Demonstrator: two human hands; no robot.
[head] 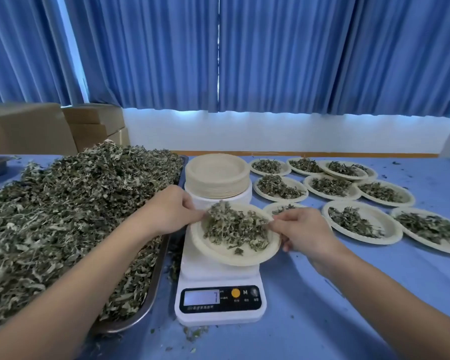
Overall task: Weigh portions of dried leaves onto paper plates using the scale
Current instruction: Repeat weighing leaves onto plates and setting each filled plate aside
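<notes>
plate: paper plate (235, 257) over the scale (220, 315) platform, between both hands; can't tell if fully resting or just lifted.
portion: dried leaves (234, 227) heaped on far half, near part mostly bare.
L hand: left hand (172, 211) at far-left rim, fingers (190, 202) curled, pinching the edge; tips partly hidden by leaves.
R hand: right hand (305, 233) at right rim, thumb + forefinger pinch on top, other fingers tucked under.
why 2 hands: opposite-rim hold prob. keeps the flimsy plate level so nothing spills.
orientation: round, no real long axis; open face up, looks tipped a bit, near-right edge lower.
readout: display (202, 297) shows what looks like a 7, blurred.
supply: tray (147, 300) heaped w/ leaves, L of scale, close for grabbing.
empties: plate stack (217, 178) just behind scale.
done: filled plates (363, 222) spread R on the worktop (348, 294), out of the way.
stage: prob. portion weighed, plate due to join the R group.
</notes>
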